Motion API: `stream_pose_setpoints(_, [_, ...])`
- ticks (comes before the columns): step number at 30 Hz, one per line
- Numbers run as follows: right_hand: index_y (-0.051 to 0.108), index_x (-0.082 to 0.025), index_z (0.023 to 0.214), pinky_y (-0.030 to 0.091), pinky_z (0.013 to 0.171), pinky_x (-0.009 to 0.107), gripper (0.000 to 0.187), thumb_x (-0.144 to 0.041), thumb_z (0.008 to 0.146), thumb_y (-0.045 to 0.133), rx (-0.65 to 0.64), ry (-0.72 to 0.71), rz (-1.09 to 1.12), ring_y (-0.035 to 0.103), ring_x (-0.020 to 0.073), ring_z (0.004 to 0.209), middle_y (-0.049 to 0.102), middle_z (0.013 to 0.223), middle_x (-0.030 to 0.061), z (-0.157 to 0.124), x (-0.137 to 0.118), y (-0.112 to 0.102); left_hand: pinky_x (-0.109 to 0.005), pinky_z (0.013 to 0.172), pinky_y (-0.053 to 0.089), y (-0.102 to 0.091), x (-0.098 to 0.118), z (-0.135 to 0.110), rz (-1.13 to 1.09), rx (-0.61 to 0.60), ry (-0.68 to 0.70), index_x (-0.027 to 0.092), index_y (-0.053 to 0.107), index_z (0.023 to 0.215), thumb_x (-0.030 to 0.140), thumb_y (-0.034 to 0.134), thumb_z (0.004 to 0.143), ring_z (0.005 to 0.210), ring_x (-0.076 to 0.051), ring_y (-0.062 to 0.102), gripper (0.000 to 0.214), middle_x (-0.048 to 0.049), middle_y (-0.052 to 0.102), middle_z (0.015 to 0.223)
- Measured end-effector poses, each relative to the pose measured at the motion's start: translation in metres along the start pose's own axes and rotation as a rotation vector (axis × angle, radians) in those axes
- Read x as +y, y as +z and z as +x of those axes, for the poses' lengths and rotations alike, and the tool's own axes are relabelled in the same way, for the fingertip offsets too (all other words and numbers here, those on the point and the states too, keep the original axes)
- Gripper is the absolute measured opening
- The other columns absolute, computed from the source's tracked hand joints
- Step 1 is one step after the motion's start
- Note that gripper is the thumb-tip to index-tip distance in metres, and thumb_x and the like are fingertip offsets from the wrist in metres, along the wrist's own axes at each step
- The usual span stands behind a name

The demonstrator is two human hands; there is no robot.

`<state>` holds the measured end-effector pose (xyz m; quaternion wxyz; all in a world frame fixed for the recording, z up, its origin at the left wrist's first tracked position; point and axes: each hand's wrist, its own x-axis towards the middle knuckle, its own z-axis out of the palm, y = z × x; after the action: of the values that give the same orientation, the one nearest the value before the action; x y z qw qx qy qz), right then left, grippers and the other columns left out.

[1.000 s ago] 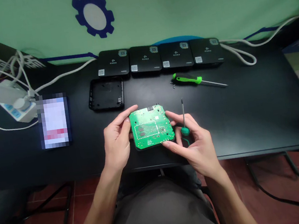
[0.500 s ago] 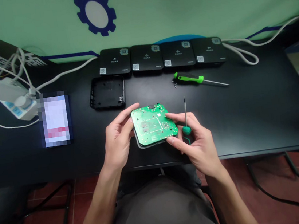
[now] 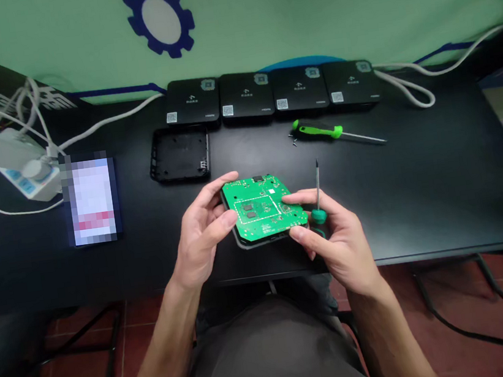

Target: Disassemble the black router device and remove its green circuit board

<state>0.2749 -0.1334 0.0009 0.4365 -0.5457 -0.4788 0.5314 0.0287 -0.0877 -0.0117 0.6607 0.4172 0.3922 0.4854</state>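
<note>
A green circuit board (image 3: 262,215), seated in a dark shallow casing half, is held above the front of the desk. My left hand (image 3: 197,239) grips its left side, thumb on the board's face and fingers at the far edge and beneath. On the right side, my right hand (image 3: 339,236) pinches the board with thumb and forefinger. A screwdriver with a teal handle (image 3: 319,215) is tucked in that same hand, its shaft pointing up and away. Behind the board lies an open black casing half (image 3: 181,154), with small metal screws (image 3: 203,165) in its right corner.
Several closed black boxes (image 3: 246,96) stand in a row along the wall. A green-and-black screwdriver (image 3: 318,129) lies near loose screws (image 3: 293,140). At left are a blurred-out phone (image 3: 92,200), a white power strip (image 3: 37,182) and tangled white cables (image 3: 104,122).
The board has shifted slightly right and turned a little. My left thumb has moved from its edge onto its face. The teal screwdriver has moved slightly right with my right hand.
</note>
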Motion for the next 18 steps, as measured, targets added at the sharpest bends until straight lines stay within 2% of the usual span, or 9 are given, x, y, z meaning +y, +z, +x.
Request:
stream_pose_setpoints(5, [0.082, -0.035, 0.138, 0.039, 0.053, 0.027, 0.043, -0.041, 0.097, 0.094, 0.01, 0.049, 0.064, 0.055, 0.0077, 0.066, 0.07, 0.122, 0.004, -0.003, -0.001, 0.007, -0.036, 0.1, 0.07, -0.004, -0.002, 0.0, -0.043, -0.03, 0.002, 0.02, 0.066, 0.162, 0.046, 0.09, 0.096, 0.121, -0.03, 0.081, 0.075, -0.0149, 0.075, 0.149])
stream_pose_setpoints(10, [0.082, -0.035, 0.14, 0.036, 0.054, 0.029, 0.044, -0.042, 0.098, 0.094, 0.066, 0.051, 0.087, 0.05, 0.0092, 0.063, 0.067, 0.098, -0.0001, -0.008, -0.001, 0.02, -0.043, 0.102, 0.073, -0.006, 0.0, -0.001, 0.008, -0.073, 0.006, 0.023, 0.057, 0.17, 0.05, 0.101, 0.085, 0.134, -0.04, 0.079, 0.1, -0.0185, 0.069, 0.159])
stream_pose_setpoints(14, [0.081, -0.033, 0.141, 0.034, 0.052, 0.03, 0.046, -0.042, 0.098, 0.095, 0.099, 0.057, 0.146, 0.047, 0.0107, 0.057, 0.058, 0.078, -0.0043, -0.01, 0.001, 0.026, -0.048, 0.115, 0.068, -0.003, 0.0, 0.002, 0.036, -0.076, 0.056, 0.022, 0.061, 0.161, 0.05, 0.112, 0.07, 0.147, -0.044, 0.071, 0.108, -0.0189, 0.066, 0.163])
stream_pose_setpoints(18, [0.079, -0.033, 0.143, 0.032, 0.05, 0.03, 0.047, -0.039, 0.099, 0.094, 0.109, 0.066, 0.263, 0.046, 0.0098, 0.053, 0.059, 0.075, -0.0053, -0.011, 0.003, 0.029, -0.049, 0.119, 0.067, 0.002, 0.001, 0.004, 0.076, -0.058, 0.108, 0.023, 0.064, 0.151, 0.044, 0.115, 0.064, 0.148, -0.043, 0.07, 0.104, -0.0172, 0.069, 0.157])
